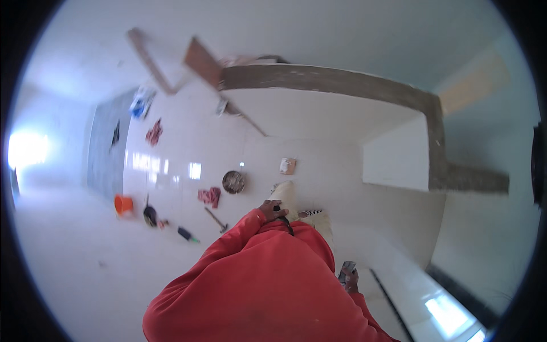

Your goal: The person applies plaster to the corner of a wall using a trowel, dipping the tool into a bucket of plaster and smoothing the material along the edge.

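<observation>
My left hand (273,211) is at my waist, by my pale trousers (286,196). Its fingers are bent around a small black thing that I cannot make out, and a dark strap hangs just below it. Out to my right side, my right hand (351,280) grips a flat grey rectangular object (346,270); its exact kind does not show. Red sleeves cover both arms. Closest to my left hand on the floor are a hammer-like tool with a wooden handle (215,219) and a crumpled red cloth (209,196).
A round pan of rubble-like material (233,182) and a small tan packet (288,166) lie ahead. Leftward are an orange bucket (123,204), a black pan-shaped tool (150,216) and a dark brush-like item (185,233). A grey-edged ledge (325,78) and leaning boards (203,61) stand beyond.
</observation>
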`<move>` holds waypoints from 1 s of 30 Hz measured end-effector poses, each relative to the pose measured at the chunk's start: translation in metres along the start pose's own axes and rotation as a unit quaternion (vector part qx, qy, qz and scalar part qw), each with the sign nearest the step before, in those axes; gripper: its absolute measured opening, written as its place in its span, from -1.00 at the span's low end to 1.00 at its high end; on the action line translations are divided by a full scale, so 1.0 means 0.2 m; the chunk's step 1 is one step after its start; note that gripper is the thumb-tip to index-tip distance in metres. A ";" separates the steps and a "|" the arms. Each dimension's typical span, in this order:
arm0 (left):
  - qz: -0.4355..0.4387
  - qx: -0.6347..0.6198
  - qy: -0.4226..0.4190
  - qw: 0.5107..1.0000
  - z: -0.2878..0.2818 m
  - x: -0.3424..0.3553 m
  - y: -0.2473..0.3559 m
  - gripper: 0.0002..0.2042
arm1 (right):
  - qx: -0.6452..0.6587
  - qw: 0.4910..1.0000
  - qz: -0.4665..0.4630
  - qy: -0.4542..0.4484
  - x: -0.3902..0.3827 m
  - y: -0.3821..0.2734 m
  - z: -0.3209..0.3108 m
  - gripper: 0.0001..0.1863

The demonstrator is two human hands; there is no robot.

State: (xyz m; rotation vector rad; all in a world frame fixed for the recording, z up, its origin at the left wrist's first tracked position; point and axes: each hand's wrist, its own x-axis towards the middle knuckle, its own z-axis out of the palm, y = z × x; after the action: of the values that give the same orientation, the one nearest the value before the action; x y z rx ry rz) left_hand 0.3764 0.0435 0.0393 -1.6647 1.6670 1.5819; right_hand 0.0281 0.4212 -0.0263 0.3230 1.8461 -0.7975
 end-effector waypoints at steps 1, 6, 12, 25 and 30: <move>-0.022 -0.023 0.011 0.999 -0.01 -0.02 -0.10 -0.06 | -0.068 0.997 -0.034 0.009 -0.01 -0.14 0.04 -0.49; -0.069 -0.177 0.034 0.981 0.01 -0.20 -0.59 -0.04 | -0.249 0.956 -0.139 -0.073 0.21 -0.72 0.39 -0.46; -0.058 -0.277 0.073 0.956 -0.25 -0.32 -0.79 -0.08 | -0.392 0.861 -0.304 -0.113 0.21 -1.23 1.34 -0.41; -0.145 -0.373 0.149 0.904 -0.61 -0.53 -1.13 -0.48 | -0.292 0.804 -0.312 -0.414 -0.65 -0.89 3.66 -0.54; -0.164 -0.414 0.165 0.880 -0.76 -0.43 -1.34 -0.55 | -0.179 0.913 -0.174 -0.323 -0.64 -0.80 4.20 -0.54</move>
State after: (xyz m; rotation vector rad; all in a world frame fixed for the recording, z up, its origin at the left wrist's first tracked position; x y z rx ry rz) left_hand 0.6973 0.0379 0.0378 -2.5712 0.7207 2.0498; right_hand 0.5970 -0.2308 -0.0415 -0.4747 1.3789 -0.6709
